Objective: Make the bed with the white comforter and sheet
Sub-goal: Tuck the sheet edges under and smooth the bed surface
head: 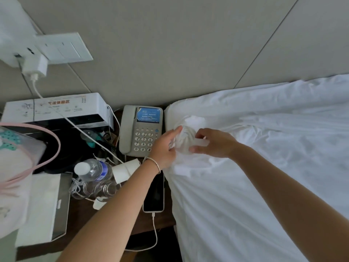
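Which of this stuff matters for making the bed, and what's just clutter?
Job: white sheet; its twisted corner knot; left hand and right hand, both gripping the knot.

Clutter: desk phone, smartphone, water bottle, white box.

The thin, wrinkled white cotton bed sheet (255,167) is spread over the mattress, filling the frame from about 2 to 5 o'clock. Its corner nearest centre is twisted up into a tight little knot (186,138), creases fanning out from it.
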`<state>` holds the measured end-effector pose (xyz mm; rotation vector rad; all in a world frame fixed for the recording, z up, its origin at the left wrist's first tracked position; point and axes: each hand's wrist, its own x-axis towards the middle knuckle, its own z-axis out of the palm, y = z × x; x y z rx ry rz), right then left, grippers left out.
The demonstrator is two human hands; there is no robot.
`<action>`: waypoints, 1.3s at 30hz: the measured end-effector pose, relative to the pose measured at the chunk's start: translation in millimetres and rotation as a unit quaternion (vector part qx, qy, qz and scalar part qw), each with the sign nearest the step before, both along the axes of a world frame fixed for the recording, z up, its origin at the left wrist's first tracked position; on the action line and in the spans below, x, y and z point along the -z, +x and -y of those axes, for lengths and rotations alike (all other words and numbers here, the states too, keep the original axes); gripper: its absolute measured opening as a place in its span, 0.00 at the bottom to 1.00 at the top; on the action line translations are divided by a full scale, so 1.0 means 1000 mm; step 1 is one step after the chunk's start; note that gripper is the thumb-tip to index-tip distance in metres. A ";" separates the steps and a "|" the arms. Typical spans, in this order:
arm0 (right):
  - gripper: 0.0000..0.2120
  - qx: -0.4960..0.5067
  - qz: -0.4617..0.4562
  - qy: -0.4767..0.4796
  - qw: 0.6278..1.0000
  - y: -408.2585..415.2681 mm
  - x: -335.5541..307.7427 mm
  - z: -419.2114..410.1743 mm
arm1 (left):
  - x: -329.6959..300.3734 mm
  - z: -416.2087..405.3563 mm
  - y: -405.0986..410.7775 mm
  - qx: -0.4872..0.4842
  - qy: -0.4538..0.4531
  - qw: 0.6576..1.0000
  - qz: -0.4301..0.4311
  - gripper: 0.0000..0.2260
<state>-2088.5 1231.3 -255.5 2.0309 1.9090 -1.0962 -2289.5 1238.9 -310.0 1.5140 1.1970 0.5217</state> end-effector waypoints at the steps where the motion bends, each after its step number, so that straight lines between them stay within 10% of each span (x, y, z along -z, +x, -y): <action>1: 0.22 0.006 0.007 0.022 1.000 -0.003 0.000 0.006 | -0.002 0.003 -0.002 0.000 0.010 1.000 0.001 0.32; 11: 0.12 0.237 -0.114 0.270 0.926 0.000 -0.026 0.051 | -0.039 0.023 -0.025 -0.008 -0.056 0.998 -0.005 0.19; 14: 0.11 0.193 -0.084 0.315 0.925 0.000 -0.034 0.054 | -0.050 0.027 -0.018 0.025 -0.018 0.997 -0.068 0.25; 20: 0.12 0.277 -0.038 0.410 0.868 0.017 -0.060 0.046 | -0.043 0.039 -0.034 -0.150 0.019 0.974 -0.171 0.05; 24: 0.16 0.201 -0.068 0.449 0.868 0.010 -0.071 0.037 | -0.032 0.051 -0.026 -0.015 -0.062 0.968 -0.242 0.03; 31: 0.19 0.183 -0.116 0.349 0.912 0.013 -0.055 0.042 | -0.072 0.027 0.021 -0.209 0.138 0.968 0.002 0.11; 36: 0.17 0.158 -0.083 0.395 0.901 0.017 -0.013 0.029 | -0.049 -0.022 0.051 -0.012 -0.101 0.994 -0.028 0.16; 39: 0.11 0.124 0.014 0.535 0.835 0.019 0.015 0.027 | -0.027 -0.035 0.057 0.030 -0.058 0.995 -0.073 0.19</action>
